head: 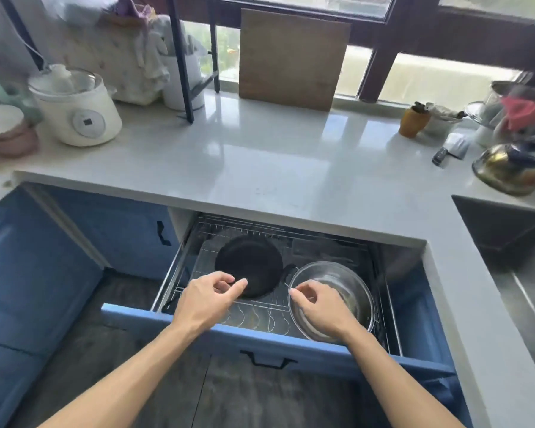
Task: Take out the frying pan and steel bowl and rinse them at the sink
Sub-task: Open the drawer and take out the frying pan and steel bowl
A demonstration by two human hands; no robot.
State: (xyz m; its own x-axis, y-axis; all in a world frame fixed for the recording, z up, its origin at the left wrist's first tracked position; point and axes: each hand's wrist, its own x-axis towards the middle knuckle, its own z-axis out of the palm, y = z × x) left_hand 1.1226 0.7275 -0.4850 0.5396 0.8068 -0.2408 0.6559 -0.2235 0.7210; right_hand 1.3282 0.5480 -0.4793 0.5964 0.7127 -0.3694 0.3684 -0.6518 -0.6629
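Note:
A blue drawer (198,327) stands pulled out under the counter, with a wire rack inside. A black frying pan (249,261) lies flat at the rack's left. To its right rests a shiny steel bowl (340,282). My left hand (206,299) hovers at the pan's near rim, fingers loosely curled and holding nothing. Over the bowl's near-left rim is my right hand (320,307), fingers bent, with nothing gripped. The sink (507,242) sits at the far right.
The white counter (244,162) holds a white cooker (78,109) at left, a wooden board (291,58) against the window, and an orange jar (414,121), a knife (450,149) and a kettle (507,169) at right. Blue cabinet doors are on the left.

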